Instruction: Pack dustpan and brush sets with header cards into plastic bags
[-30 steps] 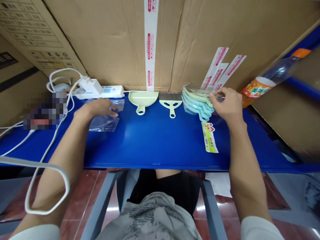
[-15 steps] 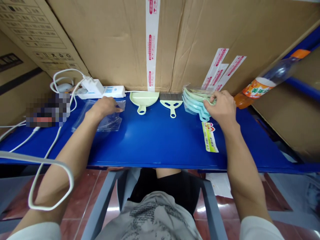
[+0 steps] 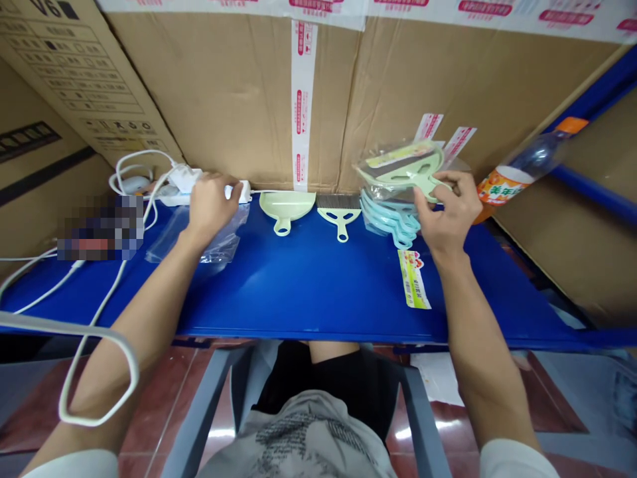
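My right hand (image 3: 450, 209) pinches the handle of a pale green brush-and-dustpan set (image 3: 411, 169) in a clear bag, raised above the stack. Below it, several light blue sets (image 3: 393, 219) in clear wrap lie on the blue table (image 3: 308, 285). My left hand (image 3: 213, 206) hovers over a clear plastic bag (image 3: 219, 242), fingers loosely bent and apart, nothing visible in them. Between my hands lie a loose pale green dustpan (image 3: 287, 207) and a matching small brush (image 3: 340, 216), handles toward me. A green-and-yellow label card (image 3: 414, 279) rests nearer me on the right.
A white power strip (image 3: 243, 192) with white cables (image 3: 107, 299) occupies the left side. Large cardboard boxes (image 3: 223, 99) wall the back. An orange-capped drink bottle (image 3: 517, 169) leans at the right. A chair armrest (image 3: 199, 411) stands below the table edge.
My right hand has lifted the top green bagged set off the blue ones. My left hand has risen a little from the clear bag. The view has tilted upward slightly.
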Action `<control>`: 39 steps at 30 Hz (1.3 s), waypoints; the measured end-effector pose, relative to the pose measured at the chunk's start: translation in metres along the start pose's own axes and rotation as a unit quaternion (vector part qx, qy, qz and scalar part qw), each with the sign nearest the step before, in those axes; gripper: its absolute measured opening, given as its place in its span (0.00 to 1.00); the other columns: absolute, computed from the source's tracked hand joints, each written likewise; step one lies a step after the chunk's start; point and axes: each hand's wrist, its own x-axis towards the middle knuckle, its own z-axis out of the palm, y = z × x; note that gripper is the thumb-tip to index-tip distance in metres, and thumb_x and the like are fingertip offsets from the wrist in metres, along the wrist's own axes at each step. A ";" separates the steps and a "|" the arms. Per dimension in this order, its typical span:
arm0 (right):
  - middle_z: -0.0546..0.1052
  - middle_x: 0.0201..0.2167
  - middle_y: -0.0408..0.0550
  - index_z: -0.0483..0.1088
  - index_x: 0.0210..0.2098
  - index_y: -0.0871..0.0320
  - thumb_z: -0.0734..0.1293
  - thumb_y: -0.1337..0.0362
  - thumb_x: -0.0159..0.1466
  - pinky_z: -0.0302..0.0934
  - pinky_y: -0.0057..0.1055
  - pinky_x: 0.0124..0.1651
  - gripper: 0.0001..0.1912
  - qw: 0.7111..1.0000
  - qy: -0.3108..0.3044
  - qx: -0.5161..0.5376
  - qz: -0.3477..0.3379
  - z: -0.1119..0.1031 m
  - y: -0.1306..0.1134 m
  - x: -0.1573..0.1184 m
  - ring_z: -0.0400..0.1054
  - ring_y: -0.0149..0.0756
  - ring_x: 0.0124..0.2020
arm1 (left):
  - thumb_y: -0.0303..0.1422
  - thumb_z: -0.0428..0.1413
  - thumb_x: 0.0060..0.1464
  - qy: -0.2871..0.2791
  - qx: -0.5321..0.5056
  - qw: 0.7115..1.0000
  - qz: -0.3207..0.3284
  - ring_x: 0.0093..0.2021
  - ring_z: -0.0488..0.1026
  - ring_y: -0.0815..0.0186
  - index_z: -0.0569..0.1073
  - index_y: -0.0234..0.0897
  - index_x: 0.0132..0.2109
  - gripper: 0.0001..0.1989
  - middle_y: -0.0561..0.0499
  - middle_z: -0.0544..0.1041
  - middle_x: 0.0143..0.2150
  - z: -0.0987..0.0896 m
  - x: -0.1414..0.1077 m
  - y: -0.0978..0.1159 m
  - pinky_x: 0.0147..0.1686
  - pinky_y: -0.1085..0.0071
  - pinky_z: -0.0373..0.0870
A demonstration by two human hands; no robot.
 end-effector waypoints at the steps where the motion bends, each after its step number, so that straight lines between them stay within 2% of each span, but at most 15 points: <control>1: 0.79 0.56 0.63 0.77 0.36 0.49 0.65 0.49 0.75 0.73 0.61 0.59 0.17 1.000 0.007 0.010 -0.010 -0.003 -0.008 -0.001 0.75 0.58 0.58 | 0.48 0.53 0.70 0.014 -0.077 0.997 0.019 0.61 0.79 0.47 0.84 0.37 0.57 0.24 0.36 0.84 0.60 0.002 -0.002 0.006 0.64 0.54 0.73; 4: 0.82 0.54 0.60 0.76 0.32 0.48 0.66 0.47 0.75 0.74 0.60 0.59 0.18 0.996 0.009 0.074 -0.041 -0.007 -0.033 -0.008 0.77 0.56 0.56 | 0.49 0.61 0.65 0.011 -0.330 0.942 0.064 0.51 0.82 0.55 0.84 0.38 0.54 0.21 0.41 0.86 0.53 0.011 -0.007 0.023 0.54 0.60 0.79; 7: 0.85 0.51 0.56 0.69 0.26 0.48 0.69 0.47 0.73 0.76 0.57 0.58 0.21 0.980 -0.013 0.172 -0.097 -0.002 -0.054 -0.021 0.81 0.53 0.53 | 0.48 0.66 0.61 0.025 -0.472 0.878 0.080 0.49 0.83 0.58 0.84 0.40 0.51 0.20 0.43 0.86 0.49 0.017 -0.014 0.034 0.51 0.63 0.80; 12: 0.87 0.51 0.51 0.63 0.22 0.49 0.71 0.47 0.72 0.79 0.55 0.55 0.26 0.959 -0.064 0.241 -0.136 0.011 -0.075 -0.041 0.83 0.50 0.50 | 0.44 0.68 0.59 -0.039 -0.509 0.858 0.050 0.45 0.82 0.59 0.86 0.40 0.47 0.15 0.46 0.86 0.43 0.016 -0.022 0.044 0.50 0.63 0.79; 16: 0.87 0.52 0.51 0.66 0.22 0.49 0.73 0.49 0.71 0.79 0.57 0.56 0.24 0.954 -0.077 0.259 -0.133 0.019 -0.080 -0.049 0.83 0.52 0.51 | 0.40 0.67 0.59 -0.099 -0.523 0.847 -0.014 0.45 0.83 0.57 0.85 0.40 0.44 0.10 0.46 0.87 0.46 0.019 -0.022 0.045 0.47 0.62 0.80; 19: 0.87 0.53 0.51 0.65 0.22 0.49 0.73 0.52 0.71 0.80 0.57 0.55 0.24 0.948 -0.094 0.271 -0.138 0.022 -0.081 -0.051 0.83 0.52 0.52 | 0.42 0.64 0.62 -0.148 -0.550 0.821 -0.047 0.45 0.84 0.57 0.84 0.39 0.44 0.12 0.43 0.87 0.49 0.020 -0.022 0.044 0.45 0.61 0.81; 22: 0.87 0.53 0.52 0.63 0.23 0.50 0.74 0.53 0.71 0.80 0.55 0.54 0.24 0.940 -0.095 0.298 -0.135 0.021 -0.083 -0.051 0.84 0.51 0.52 | 0.42 0.72 0.54 -0.220 -0.545 0.808 -0.038 0.43 0.85 0.56 0.84 0.38 0.44 0.16 0.43 0.87 0.45 0.019 -0.023 0.043 0.43 0.60 0.81; 24: 0.87 0.53 0.52 0.64 0.27 0.49 0.75 0.52 0.69 0.79 0.55 0.56 0.21 0.935 -0.110 0.322 -0.098 0.020 -0.085 -0.051 0.83 0.51 0.53 | 0.43 0.76 0.48 -0.253 -0.540 0.802 -0.039 0.42 0.86 0.53 0.84 0.37 0.43 0.19 0.42 0.87 0.41 0.020 -0.024 0.042 0.42 0.59 0.82; 26: 0.87 0.52 0.52 0.67 0.37 0.48 0.75 0.47 0.68 0.79 0.53 0.56 0.17 0.915 -0.147 0.374 -0.016 0.019 -0.086 -0.049 0.83 0.50 0.54 | 0.45 0.77 0.45 -0.241 -0.548 0.800 -0.046 0.43 0.86 0.51 0.85 0.37 0.42 0.21 0.42 0.88 0.41 0.022 -0.024 0.042 0.42 0.57 0.83; 30: 0.85 0.45 0.47 0.67 0.51 0.46 0.72 0.34 0.66 0.77 0.36 0.38 0.28 0.815 -0.200 0.508 0.196 0.024 -0.086 -0.043 0.82 0.41 0.39 | 0.41 0.78 0.43 -0.205 -0.565 0.797 -0.058 0.44 0.87 0.51 0.84 0.38 0.39 0.19 0.43 0.88 0.43 0.028 -0.030 0.046 0.40 0.59 0.83; 32: 0.84 0.39 0.47 0.73 0.48 0.49 0.74 0.32 0.63 0.72 0.32 0.31 0.30 0.765 -0.260 0.534 0.249 0.027 -0.085 -0.040 0.79 0.38 0.33 | 0.38 0.80 0.39 -0.222 -0.571 0.788 -0.065 0.40 0.86 0.54 0.83 0.39 0.37 0.19 0.44 0.88 0.42 0.029 -0.035 0.051 0.38 0.62 0.81; 34: 0.82 0.32 0.47 0.76 0.37 0.53 0.76 0.32 0.61 0.71 0.32 0.30 0.30 0.744 -0.325 0.527 0.253 0.029 -0.083 -0.039 0.76 0.37 0.30 | 0.36 0.81 0.36 -0.242 -0.572 0.780 -0.078 0.36 0.85 0.57 0.83 0.39 0.35 0.20 0.46 0.88 0.39 0.029 -0.041 0.057 0.35 0.64 0.80; 35: 0.80 0.29 0.46 0.76 0.32 0.54 0.76 0.31 0.62 0.71 0.33 0.30 0.31 0.751 -0.337 0.514 0.241 0.029 -0.082 -0.039 0.75 0.37 0.30 | 0.35 0.81 0.35 -0.247 -0.571 0.778 -0.086 0.35 0.85 0.58 0.83 0.39 0.35 0.20 0.47 0.87 0.37 0.029 -0.042 0.059 0.34 0.64 0.79; 37: 0.77 0.24 0.45 0.74 0.24 0.54 0.74 0.30 0.63 0.71 0.35 0.32 0.33 0.792 -0.316 0.481 0.201 0.028 -0.082 -0.039 0.74 0.38 0.29 | 0.37 0.81 0.35 -0.238 -0.571 0.780 -0.099 0.33 0.84 0.58 0.83 0.39 0.34 0.19 0.48 0.87 0.35 0.028 -0.042 0.060 0.33 0.63 0.79; 39: 0.78 0.24 0.45 0.76 0.23 0.53 0.73 0.30 0.65 0.74 0.38 0.35 0.34 0.833 -0.269 0.456 0.159 0.025 -0.083 -0.039 0.75 0.39 0.30 | 0.39 0.80 0.36 -0.210 -0.581 0.779 -0.104 0.33 0.84 0.57 0.84 0.39 0.33 0.18 0.47 0.87 0.35 0.027 -0.038 0.057 0.34 0.61 0.80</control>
